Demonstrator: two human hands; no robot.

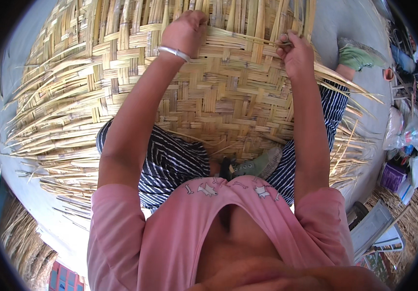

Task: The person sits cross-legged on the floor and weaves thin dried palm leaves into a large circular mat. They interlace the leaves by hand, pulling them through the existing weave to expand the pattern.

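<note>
A large woven mat [221, 92] of flat yellow-tan reed strips lies beneath and in front of me. My left hand [184, 33], with a pale bangle at its wrist, is closed at the mat's far part, knuckles up. From beside it a thin reed strip [243, 37] runs across the weave to my right hand [296, 52]. There my thumb and fingers pinch the strip near its right end. Beyond both hands, upright strips [235, 17] stand side by side. My left fingertips are partly hidden, but the strip comes out from under them.
Loose strip ends [49, 128] fan out past the mat's left side, and more [349, 89] jut out at the right. My green shoes [262, 165] rest on and beside the mat. Bags, a purple container [392, 175] and a grey chair-like object [371, 228] stand at the right.
</note>
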